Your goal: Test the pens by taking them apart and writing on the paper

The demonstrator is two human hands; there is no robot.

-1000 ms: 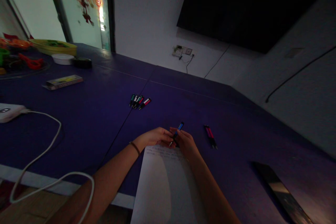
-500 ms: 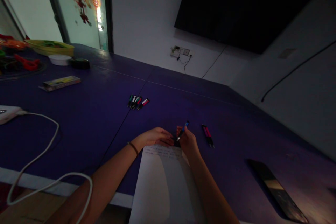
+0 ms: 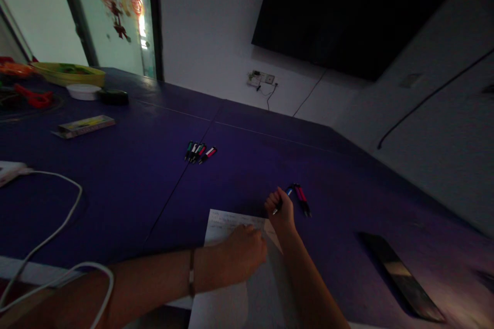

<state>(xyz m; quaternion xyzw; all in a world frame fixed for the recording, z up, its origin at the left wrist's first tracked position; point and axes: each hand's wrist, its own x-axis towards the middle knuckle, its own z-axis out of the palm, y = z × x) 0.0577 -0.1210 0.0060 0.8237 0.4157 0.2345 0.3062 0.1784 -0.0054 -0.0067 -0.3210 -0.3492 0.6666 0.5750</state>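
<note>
In the head view, the blue pen (image 3: 289, 192) is in the right hand (image 3: 283, 211), next to the far right corner of the paper (image 3: 219, 300) on the counter (image 3: 154, 149). The pen presumably handles as a light, stiff, rather smooth item of low fragility; the barrel, just behind the tip, is the suitable holding point. The paper, by contrast, is likely thin, flexible and easily creased, and is best held flat or taken by an edge. The fingers of the right hand are curled closed around the pen, its tip directed toward the near left. The back end lies close to the pink and purple pens (image 3: 302, 200) (contact between them cannot be confirmed). The left hand (image 3: 243, 253) is over the written part of the paper, fingers bent inward; whether they grip anything cannot be determined, as the palm is hidden.
</note>
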